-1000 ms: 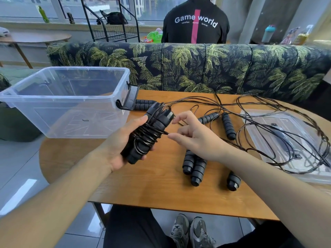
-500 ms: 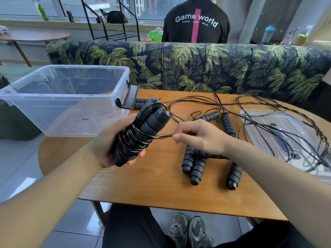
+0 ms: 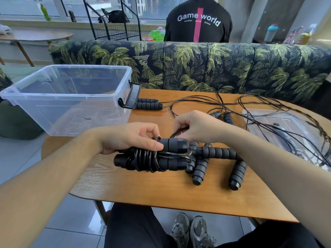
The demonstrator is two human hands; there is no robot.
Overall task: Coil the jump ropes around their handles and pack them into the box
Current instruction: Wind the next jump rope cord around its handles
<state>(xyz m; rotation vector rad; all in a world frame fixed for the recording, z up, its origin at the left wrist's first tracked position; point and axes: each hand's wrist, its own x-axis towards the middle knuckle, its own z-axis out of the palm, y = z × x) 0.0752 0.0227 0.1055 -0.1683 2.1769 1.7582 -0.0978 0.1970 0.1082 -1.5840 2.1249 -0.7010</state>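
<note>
Half a second ago the left hand (image 3: 132, 138) held the coiled jump rope (image 3: 152, 158) tilted up in the air with its handle ends pointing toward the box; now the bundle lies level and low over the wooden table (image 3: 161, 194), its two handles side by side with the black cord looped several times around their middle. The left hand's fingers are curled over the top of the bundle, the index finger stretched along the upper handle, gripping it. The right hand (image 3: 198, 127) has moved in from beside the bundle to just above its right end, and its fingertips pinch a short loop of the loose cord (image 3: 176, 133) there. The bundle now sits in front of the cluster of loose handles (image 3: 202, 167), covering part of them, where earlier it was well to their left. The clear plastic box (image 3: 71, 97) stands on the left part of the table, its black latch (image 3: 131, 97) hanging open on the near right end, and nothing shows inside it. Just beside that latch lies another pair of handles (image 3: 148, 104), with cord running off to the right. More uncoiled cord (image 3: 268, 111) sprawls across the right side of the table and over the clear lid (image 3: 286, 129) lying flat there. Behind the table runs a leaf-patterned sofa (image 3: 197, 67), and beyond it a person in a black top (image 3: 197, 20) faces away.
</note>
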